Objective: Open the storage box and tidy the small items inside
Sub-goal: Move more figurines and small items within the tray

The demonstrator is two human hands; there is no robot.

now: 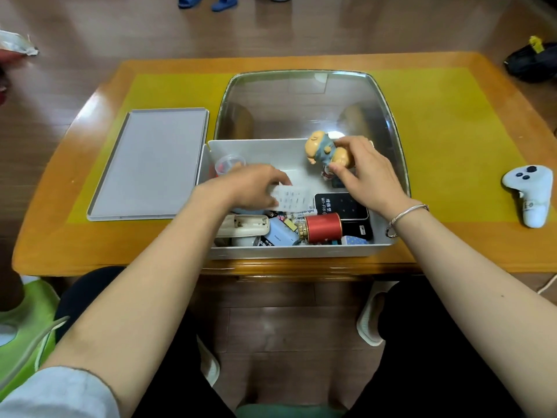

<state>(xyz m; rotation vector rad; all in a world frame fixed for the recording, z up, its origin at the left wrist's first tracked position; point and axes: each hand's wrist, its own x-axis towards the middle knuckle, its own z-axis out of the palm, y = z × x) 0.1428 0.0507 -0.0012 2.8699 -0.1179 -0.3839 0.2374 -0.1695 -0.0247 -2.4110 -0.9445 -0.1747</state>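
Head view: right hand (366, 171) pinching the cartoon figurine (327, 152) over the far-right corner of the open storage box (289, 251), long axis tipped, head up-left; probably light, hard, chip-prone, best gripped round the body; left hand (253, 187) curled on a white card (294, 199)

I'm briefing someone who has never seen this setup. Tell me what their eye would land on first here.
First, the cartoon figurine that the right hand grips above the far right of the open white storage box on the yellow-topped table. Next, the red cylinder lying among the clutter at the box's near edge, and the left hand holding a small white sheet mid-box. The clear lid stands raised behind.
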